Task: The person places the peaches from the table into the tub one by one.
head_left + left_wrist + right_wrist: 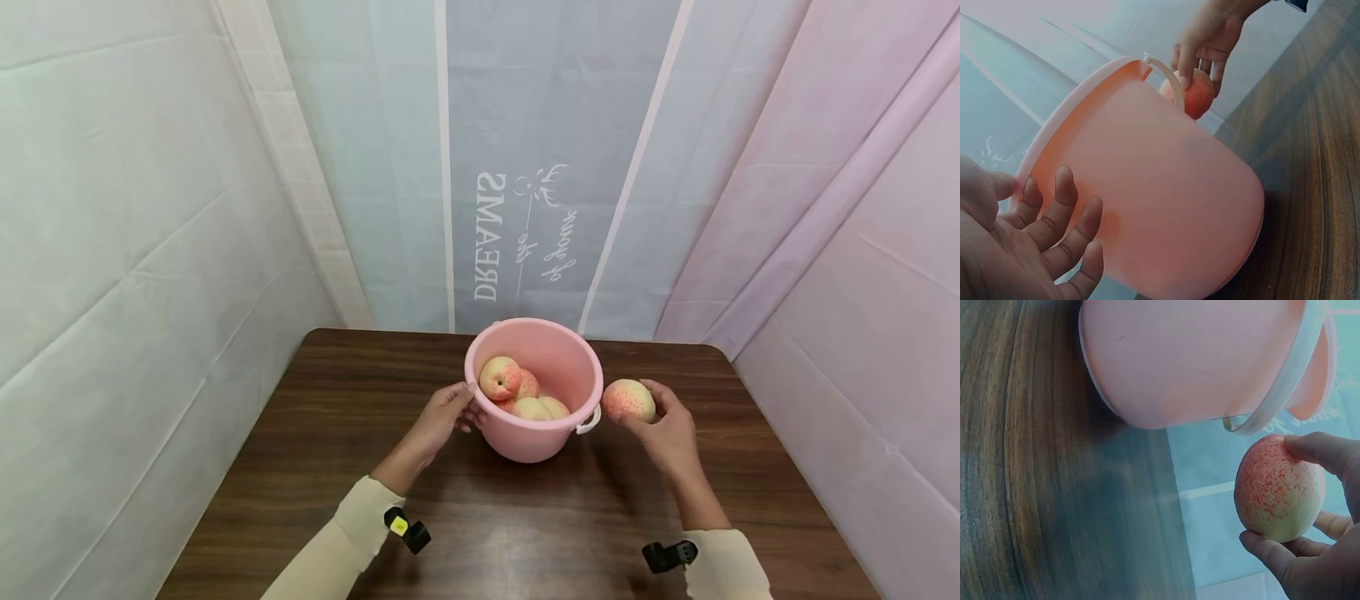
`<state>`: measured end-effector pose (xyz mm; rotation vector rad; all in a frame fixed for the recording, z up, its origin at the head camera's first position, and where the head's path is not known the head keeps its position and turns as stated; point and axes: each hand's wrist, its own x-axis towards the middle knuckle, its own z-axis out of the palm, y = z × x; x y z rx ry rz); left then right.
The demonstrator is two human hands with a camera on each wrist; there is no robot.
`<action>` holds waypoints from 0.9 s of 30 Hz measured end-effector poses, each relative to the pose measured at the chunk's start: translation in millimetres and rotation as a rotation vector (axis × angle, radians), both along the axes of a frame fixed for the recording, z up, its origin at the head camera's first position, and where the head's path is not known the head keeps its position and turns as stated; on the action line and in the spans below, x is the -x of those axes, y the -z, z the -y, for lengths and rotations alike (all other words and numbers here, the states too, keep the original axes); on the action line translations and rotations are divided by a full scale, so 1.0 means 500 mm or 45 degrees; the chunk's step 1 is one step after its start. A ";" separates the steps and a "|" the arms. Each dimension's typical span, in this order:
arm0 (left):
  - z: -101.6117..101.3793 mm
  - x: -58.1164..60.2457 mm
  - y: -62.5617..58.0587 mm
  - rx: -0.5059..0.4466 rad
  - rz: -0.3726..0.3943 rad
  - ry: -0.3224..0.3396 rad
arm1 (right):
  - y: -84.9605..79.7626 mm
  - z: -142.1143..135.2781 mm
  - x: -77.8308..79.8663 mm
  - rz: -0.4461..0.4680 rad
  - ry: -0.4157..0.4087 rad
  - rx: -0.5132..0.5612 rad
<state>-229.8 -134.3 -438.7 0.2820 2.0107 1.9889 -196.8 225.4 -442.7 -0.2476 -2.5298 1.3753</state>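
A pink bucket [528,437] stands upright on the table, with several peaches [534,407] inside, yellowish with red blush. My left hand [447,414] pinches its rim at the left, thumb over the edge; in the left wrist view the other fingers [1069,250] spread along the outer wall. To the right of the bucket, my right hand [670,429] grips another peach [628,401] between thumb and fingers. That peach [1280,487] is held off the table in the right wrist view, beside the bucket's white handle [1288,375] and apart from the wall.
The dark wood-grain table [360,383] has its far edge just behind the bucket. Pale cloth [150,250] hangs on the left, with more cloth [862,275] on the right and a lettered blue-grey curtain [525,125] behind.
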 end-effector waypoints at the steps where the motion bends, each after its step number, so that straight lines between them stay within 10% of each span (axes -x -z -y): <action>1: 0.000 0.000 0.000 0.001 -0.001 0.001 | -0.002 0.001 -0.001 -0.001 0.004 0.001; 27: -0.001 -0.001 0.000 -0.003 0.008 -0.015 | -0.075 0.030 0.007 -0.077 0.047 0.033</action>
